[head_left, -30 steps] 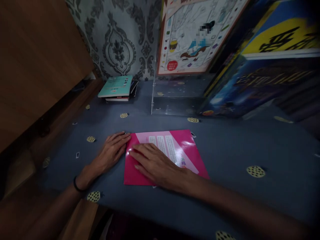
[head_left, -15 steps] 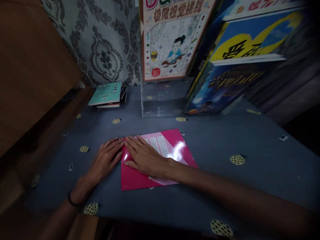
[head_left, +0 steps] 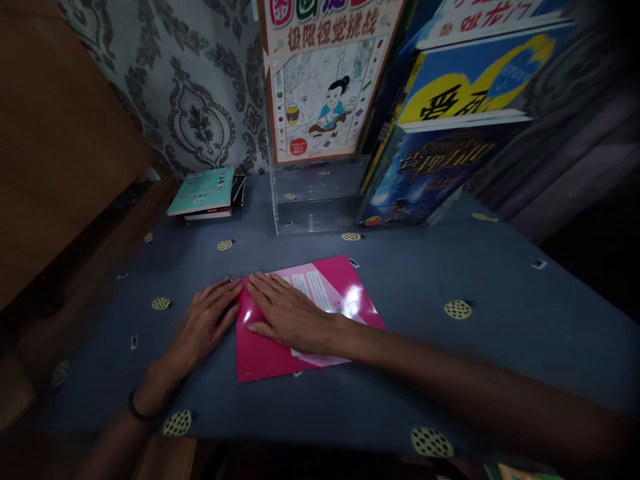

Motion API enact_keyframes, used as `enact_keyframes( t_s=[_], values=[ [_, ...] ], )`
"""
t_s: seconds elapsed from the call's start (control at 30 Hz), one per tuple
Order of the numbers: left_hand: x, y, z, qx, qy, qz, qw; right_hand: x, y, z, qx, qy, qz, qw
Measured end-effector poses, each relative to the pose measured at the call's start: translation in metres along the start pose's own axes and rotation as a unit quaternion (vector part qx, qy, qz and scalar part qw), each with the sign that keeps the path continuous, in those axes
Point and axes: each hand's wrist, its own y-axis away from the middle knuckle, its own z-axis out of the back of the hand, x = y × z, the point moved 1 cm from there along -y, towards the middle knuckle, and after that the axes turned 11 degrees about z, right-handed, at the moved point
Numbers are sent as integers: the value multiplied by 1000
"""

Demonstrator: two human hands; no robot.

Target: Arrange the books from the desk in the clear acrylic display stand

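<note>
Pink booklet [head_left: 320, 293] apparently flat under right hand [head_left: 287, 313]

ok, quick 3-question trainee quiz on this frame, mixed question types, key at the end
1. True or false: the right hand lies flat on the pink booklet.
2. Where does the left hand rest? A) on the teal book B) on the blue tablecloth at the booklet's left edge C) inside the clear acrylic stand
3. Fill in: the teal book tops a small stack near the ___ wall.

Key: 1 true; 2 B; 3 patterned (damask wallpaper).
</note>
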Motion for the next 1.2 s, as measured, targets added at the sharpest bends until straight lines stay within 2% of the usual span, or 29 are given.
enact_keyframes(
  t_s=[0.47, 0.7, 0.93, 1.2],
  values=[
    [1, 0, -1, -4, 1, -2, 1000, 4, 3, 0, -15, 45, -21, 999],
    [3, 1, -3, -16, 7, -17, 1000, 9, 6, 2, -26, 72, -57, 995],
    [3, 1, -3, -16, 9, -10, 1000, 10, 6, 4, -14, 62, -62, 996],
    [4, 1, -4, -30, 10, -20, 999, 4, 20, 6, -7, 108, -77, 991]
  ],
)
